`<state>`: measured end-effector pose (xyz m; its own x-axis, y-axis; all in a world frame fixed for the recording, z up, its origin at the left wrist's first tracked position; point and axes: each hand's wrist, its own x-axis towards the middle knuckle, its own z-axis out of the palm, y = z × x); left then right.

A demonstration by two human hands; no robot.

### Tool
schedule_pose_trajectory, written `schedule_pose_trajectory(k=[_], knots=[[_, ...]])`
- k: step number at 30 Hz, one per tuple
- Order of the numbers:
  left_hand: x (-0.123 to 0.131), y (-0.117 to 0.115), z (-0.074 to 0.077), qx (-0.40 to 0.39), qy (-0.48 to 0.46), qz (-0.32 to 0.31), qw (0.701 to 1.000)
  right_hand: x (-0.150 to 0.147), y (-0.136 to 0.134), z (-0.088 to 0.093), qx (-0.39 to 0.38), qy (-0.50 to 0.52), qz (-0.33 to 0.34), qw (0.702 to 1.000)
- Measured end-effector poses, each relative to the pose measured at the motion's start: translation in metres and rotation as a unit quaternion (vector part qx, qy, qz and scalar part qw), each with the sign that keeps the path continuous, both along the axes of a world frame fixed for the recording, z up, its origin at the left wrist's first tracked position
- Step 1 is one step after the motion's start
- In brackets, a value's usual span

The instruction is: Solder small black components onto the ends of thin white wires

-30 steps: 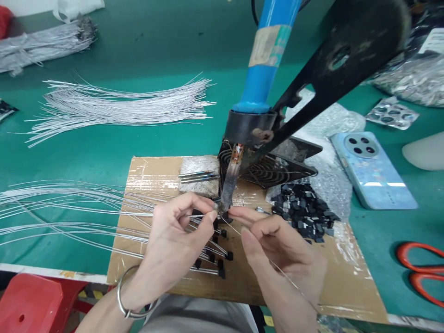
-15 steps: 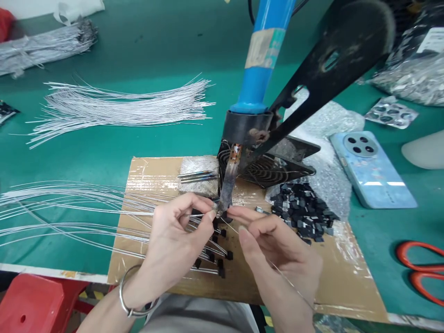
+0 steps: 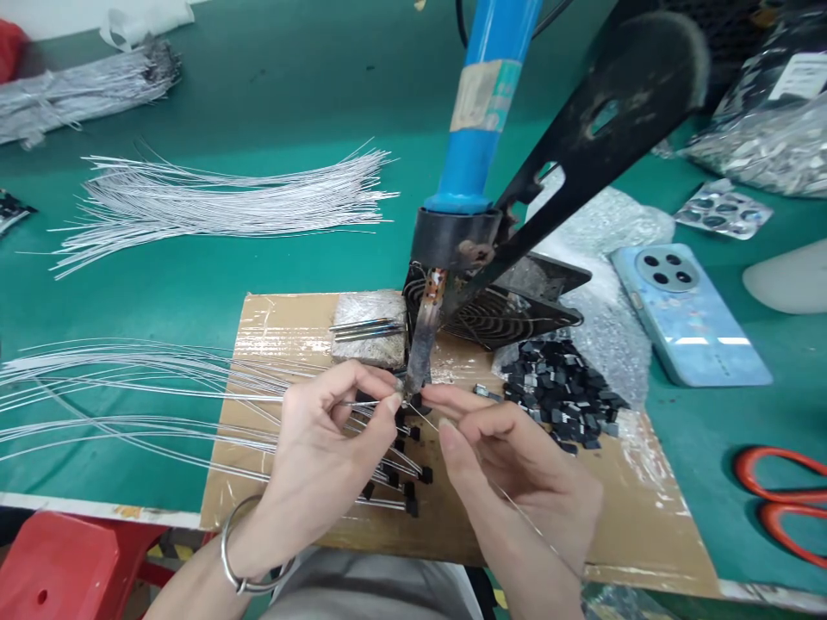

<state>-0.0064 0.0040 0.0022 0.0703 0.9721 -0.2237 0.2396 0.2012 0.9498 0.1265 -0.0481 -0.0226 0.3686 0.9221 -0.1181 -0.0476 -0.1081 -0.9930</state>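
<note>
A soldering iron point(image 3: 475, 112) with a blue handle points downward in a black metal stand point(image 3: 600, 146). Its dark tip point(image 3: 419, 362) comes down between my two hands. My left hand point(image 3: 329, 439), closed in a pinch, holds a thin white wire point(image 3: 362, 403) whose end is at the tip; fingertips hide the exact joint. My right hand point(image 3: 523, 474) pinches a thin strand of solder wire point(image 3: 526, 517), which runs across the palm and up to the tip. Below my hands lie several white wires ending in small black connectors point(image 3: 411, 498).
Loose black connectors point(image 3: 562, 387) are heaped on the cardboard point(image 3: 620, 525). A pad point(image 3: 368, 349) with metal rods lies behind my left hand. White wires point(image 3: 239, 198) lie further back. At right are a phone point(image 3: 691, 319), bubble wrap point(image 3: 594, 220) and red-handled scissors point(image 3: 775, 475).
The camera view has shifted very slightly. Both hands keep their places at the iron's tip, holding the same wire and solder.
</note>
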Motion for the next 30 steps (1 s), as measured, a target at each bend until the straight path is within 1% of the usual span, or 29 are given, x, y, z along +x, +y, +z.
schedule_pose_trajectory(k=[8,15,24,30], knots=[[0.0006,0.0002,-0.0017,-0.001,0.003,-0.001,1.0,0.0015,-0.0008,-0.001,-0.005,-0.019,0.005,1.0],[0.0014,0.0,-0.0009,-0.006,0.007,0.001,1.0,0.002,-0.0004,-0.0027,0.016,-0.047,0.014,0.999],[0.0011,-0.0019,0.0006,0.013,0.001,-0.002,1.0,0.0025,-0.0013,-0.0012,0.016,-0.057,0.02,0.998],[0.0029,0.0,0.0006,0.001,0.015,0.003,1.0,0.0034,-0.0013,-0.0041,0.02,-0.053,0.02,0.998]])
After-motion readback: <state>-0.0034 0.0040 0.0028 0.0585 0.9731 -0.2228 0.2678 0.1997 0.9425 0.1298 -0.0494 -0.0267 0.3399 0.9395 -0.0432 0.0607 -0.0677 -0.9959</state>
